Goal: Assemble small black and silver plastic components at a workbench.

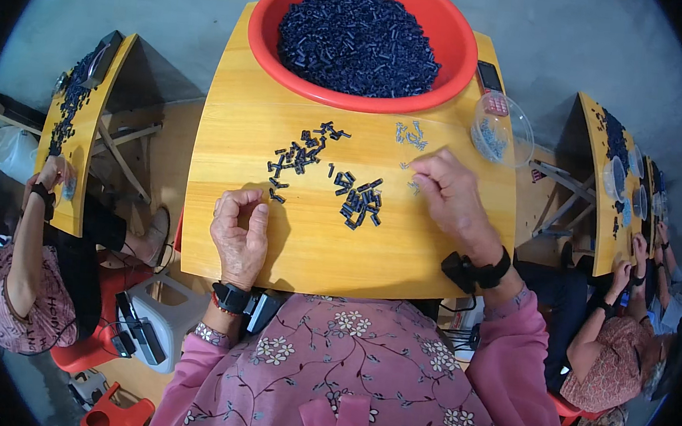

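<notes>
My left hand (240,237) rests near the table's front edge, its fingers curled toward the thumb; whatever they hold, if anything, is hidden. Just beyond it lies a loose scatter of small black tubular pieces (299,157). A second, tighter cluster of black pieces (360,201) sits between my hands. On the right, my right hand (453,196) is closed in a pinch over the table, beside a few small silvery metal pieces, too small to name. More silvery pieces (411,134) lie in a little pile farther off. I cannot make out what the right fingertips hold.
A big red basin (464,70) heaped with black pieces (358,42) stands at the table's far side. At the right edge are a clear plastic bowl (517,115) with silvery pieces and a phone-like device (489,78). Other people work at yellow tables on both sides.
</notes>
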Motion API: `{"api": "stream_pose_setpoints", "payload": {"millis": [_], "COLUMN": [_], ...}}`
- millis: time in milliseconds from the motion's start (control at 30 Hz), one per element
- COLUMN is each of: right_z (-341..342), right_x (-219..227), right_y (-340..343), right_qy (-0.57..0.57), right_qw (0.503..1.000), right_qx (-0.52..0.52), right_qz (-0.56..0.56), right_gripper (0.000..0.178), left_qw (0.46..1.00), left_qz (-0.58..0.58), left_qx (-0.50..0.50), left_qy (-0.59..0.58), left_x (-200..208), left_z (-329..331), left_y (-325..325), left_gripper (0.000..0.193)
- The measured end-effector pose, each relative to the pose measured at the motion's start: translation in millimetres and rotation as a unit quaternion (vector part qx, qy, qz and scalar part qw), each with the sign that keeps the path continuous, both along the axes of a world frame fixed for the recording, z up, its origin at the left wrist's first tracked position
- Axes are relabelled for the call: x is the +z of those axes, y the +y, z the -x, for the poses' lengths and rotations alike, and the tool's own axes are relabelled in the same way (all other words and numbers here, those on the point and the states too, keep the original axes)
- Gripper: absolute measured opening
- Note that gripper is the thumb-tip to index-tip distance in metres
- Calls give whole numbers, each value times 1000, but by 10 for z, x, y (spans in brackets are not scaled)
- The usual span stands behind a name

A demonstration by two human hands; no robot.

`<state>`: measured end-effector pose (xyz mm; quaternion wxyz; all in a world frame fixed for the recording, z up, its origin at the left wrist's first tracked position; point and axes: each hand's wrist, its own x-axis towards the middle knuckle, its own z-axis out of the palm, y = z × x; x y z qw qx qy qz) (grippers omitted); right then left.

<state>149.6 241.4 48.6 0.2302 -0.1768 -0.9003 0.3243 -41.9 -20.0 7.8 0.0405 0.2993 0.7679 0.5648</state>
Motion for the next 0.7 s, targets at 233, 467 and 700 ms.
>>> {"api": "stream_pose_setpoints", "payload": {"millis": [233, 467, 700], "right_z": [159, 261, 268], "right_x": [-33, -57, -34], "right_y": [-272, -289, -323], "right_qy": [-48, -77, -96], "right_qw": [996, 989, 985], "right_qx": [74, 106, 85], "right_qz": [-9, -74, -113], "right_gripper": [8, 10, 2], "left_qw": [1000, 1000, 1000], "left_qz": [11, 22, 16], "left_qx": [-4, 8, 12], "left_qy": [12, 7, 23], "left_x": [50, 32, 12], "left_z": [-17, 10, 10], "left_y": [9, -7, -16], "left_gripper": [11, 12, 12]}}
